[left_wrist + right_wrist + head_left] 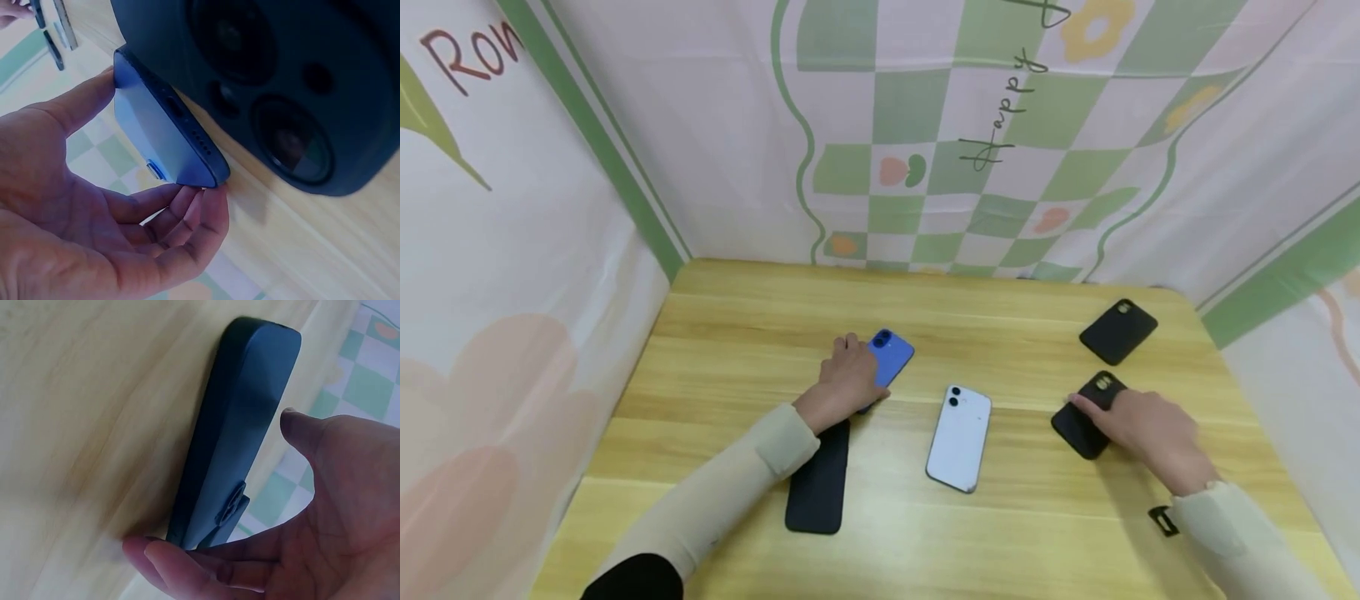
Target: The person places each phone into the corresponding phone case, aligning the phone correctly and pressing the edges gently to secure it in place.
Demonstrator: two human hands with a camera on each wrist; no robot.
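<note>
My left hand [848, 375] holds a blue phone [893, 354] by its edges, thumb on one side and fingertips at the other. In the left wrist view the blue phone [156, 125] tilts up from the table, charging port toward the camera. Under my left wrist lies a black phone [817, 492]; its lenses fill much of the left wrist view. My right hand [1157, 433] is spread about a black phone case [1084, 425]. The right wrist view shows its fingers by one end of the case [250, 419] and its thumb slightly apart from the edge.
A white phone [958, 442] lies back up between the hands. Beyond the right hand sits a second black phone case [1118, 333]. The wooden table [737, 333] meets patterned cloth [730, 167] at the back and sides. A small dark buckle [1163, 521] hangs by the right sleeve.
</note>
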